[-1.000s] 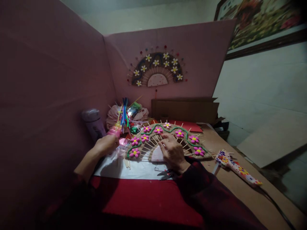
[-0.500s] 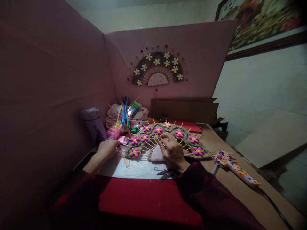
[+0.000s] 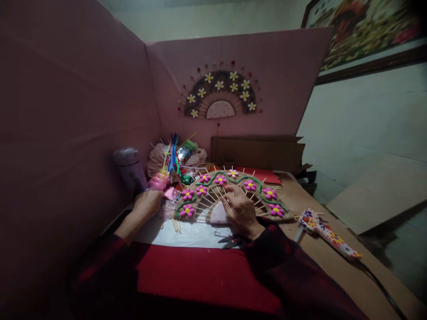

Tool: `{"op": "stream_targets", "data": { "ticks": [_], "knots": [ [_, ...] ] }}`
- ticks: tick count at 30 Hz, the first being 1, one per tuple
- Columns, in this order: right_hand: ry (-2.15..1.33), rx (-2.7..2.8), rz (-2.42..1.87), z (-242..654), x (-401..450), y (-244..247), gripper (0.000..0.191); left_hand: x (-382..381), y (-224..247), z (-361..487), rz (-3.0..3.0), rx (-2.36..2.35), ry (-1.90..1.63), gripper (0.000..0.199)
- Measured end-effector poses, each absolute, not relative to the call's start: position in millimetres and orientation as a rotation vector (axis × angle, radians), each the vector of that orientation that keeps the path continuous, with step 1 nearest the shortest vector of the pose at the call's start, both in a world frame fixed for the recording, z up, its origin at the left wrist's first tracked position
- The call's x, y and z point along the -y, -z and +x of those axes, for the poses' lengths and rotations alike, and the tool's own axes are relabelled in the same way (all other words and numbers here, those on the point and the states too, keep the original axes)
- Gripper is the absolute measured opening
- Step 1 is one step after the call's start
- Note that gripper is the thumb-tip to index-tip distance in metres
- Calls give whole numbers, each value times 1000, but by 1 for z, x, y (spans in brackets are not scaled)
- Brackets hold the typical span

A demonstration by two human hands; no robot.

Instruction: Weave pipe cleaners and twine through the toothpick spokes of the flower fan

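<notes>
A half-round fan of wound twine and thin sticks lies before me, with pink clay flowers and a wavy green strip. Its small dotted half-disc is partly hidden by my right hand, whose bent fingers and thumb grip the fan at its inner sticks. My left hand is closed at the left, beside a clear plastic bag and a pink packet; what its fingertips hold is hidden. Black-bladed snips lie below my right hand, and loose sticks lie near the fan's left end.
A flower-patterned glue gun with a cord lies at the right. A lilac bottle and a heap of craft supplies stand at the back left. Cardboard leans behind. A finished fan hangs on the pink panel.
My left hand has moved slightly left and up, towards the pink packet and bottle. My right hand and the fan stay in place; the view has shifted a little.
</notes>
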State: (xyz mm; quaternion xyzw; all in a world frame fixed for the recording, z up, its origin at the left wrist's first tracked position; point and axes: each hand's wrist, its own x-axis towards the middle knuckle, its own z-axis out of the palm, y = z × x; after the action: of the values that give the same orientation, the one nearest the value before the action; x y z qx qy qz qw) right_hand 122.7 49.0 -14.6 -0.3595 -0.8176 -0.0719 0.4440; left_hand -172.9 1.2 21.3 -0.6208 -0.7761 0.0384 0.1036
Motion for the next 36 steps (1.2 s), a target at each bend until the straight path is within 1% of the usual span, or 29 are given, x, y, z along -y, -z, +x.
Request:
{"op": "stream_targets", "data": {
  "ticks": [8, 14, 19, 23, 31, 33, 36],
  "knots": [
    [177, 2047, -911, 123, -48, 14, 18, 4, -20, -169, -1794, 2219, -70, 35],
    [188, 2052, -926, 123, -49, 14, 19, 9, -26, -162, -1605, 2154, 183, 35],
    [176, 2047, -911, 123, -49, 14, 18, 11, -28, -159, -1497, 2128, 286, 39],
    [159, 2046, -910, 123, -48, 13, 17, 13, -29, -157, -1393, 2146, 380, 38],
    [172, 2050, -911, 123, -48, 14, 16, 12, -31, -162, -1398, 1999, 947, 34],
    [176, 2053, -902, 123, -47, 13, 16, 13, -31, -162, -1411, 1963, 993, 35],
    [178, 2061, -895, 123, -46, 12, 16, 18, -34, -159, -1390, 1971, 914, 37]
  ]
}}
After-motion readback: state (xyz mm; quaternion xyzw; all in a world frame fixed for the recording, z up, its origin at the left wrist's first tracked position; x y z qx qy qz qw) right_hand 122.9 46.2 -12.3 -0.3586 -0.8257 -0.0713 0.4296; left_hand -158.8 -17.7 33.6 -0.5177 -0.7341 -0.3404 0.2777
